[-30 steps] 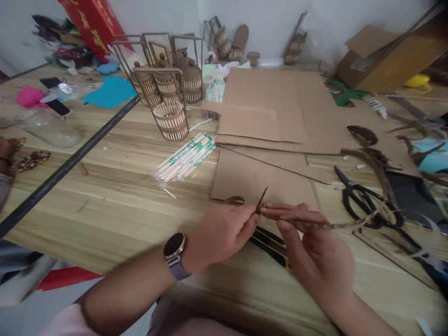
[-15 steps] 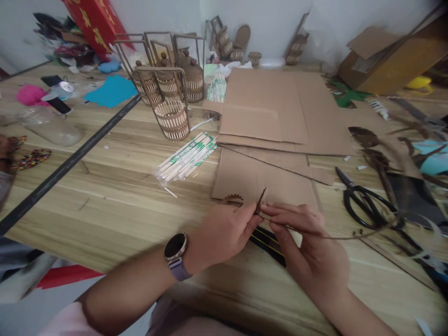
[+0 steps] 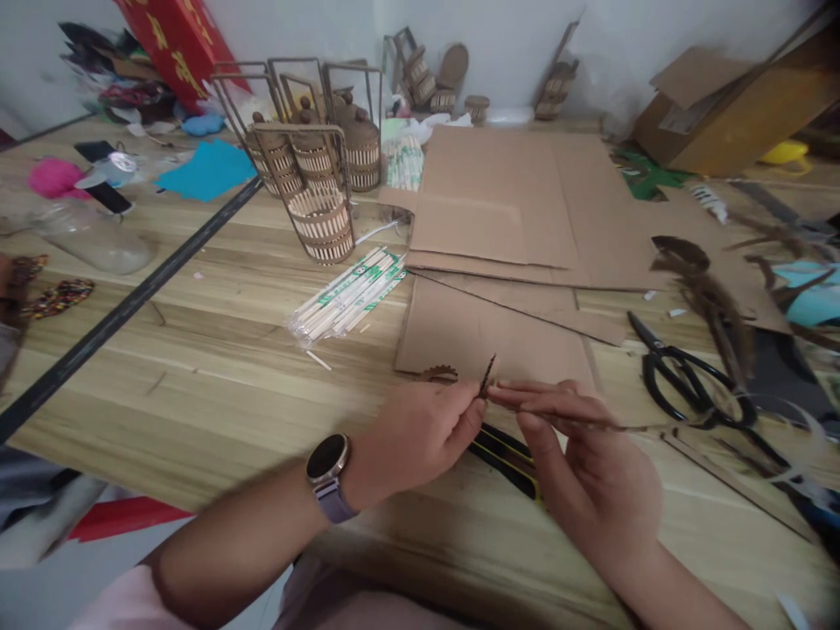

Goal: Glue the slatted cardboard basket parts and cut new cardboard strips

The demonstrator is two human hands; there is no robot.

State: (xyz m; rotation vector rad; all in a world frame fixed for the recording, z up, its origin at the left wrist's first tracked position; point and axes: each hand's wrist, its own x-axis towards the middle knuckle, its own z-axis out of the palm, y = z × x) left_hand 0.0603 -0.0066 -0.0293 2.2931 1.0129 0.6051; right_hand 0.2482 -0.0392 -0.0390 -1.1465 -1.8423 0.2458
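My left hand (image 3: pixel 413 437), with a watch on its wrist, is closed in a pinch on a narrow brown cardboard strip (image 3: pixel 486 376). A curled, ridged part of brown cardboard (image 3: pixel 441 374) shows behind its knuckles; whether it is the same strip I cannot tell. My right hand (image 3: pixel 591 481) pinches a thin length of the strip (image 3: pixel 630 429), which trails out to the right past the fingers. The fingertips of both hands almost meet. Beneath them on the table lies a black and yellow tool (image 3: pixel 505 459), partly hidden.
Flat cardboard sheets (image 3: pixel 492 197) lie ahead, wrapped chopsticks (image 3: pixel 347 297) to their left. Stick-and-cardboard baskets with tall handles (image 3: pixel 321 232) stand behind. Black scissors (image 3: pixel 689 385) rest at right, near brown scraps (image 3: pixel 702 280). Another person's hand (image 3: pixel 8 280) shows at the left edge.
My right hand has shifted slightly right and down, and the trailing strip now runs straighter and higher. The left hand has barely moved and keeps its pinch.
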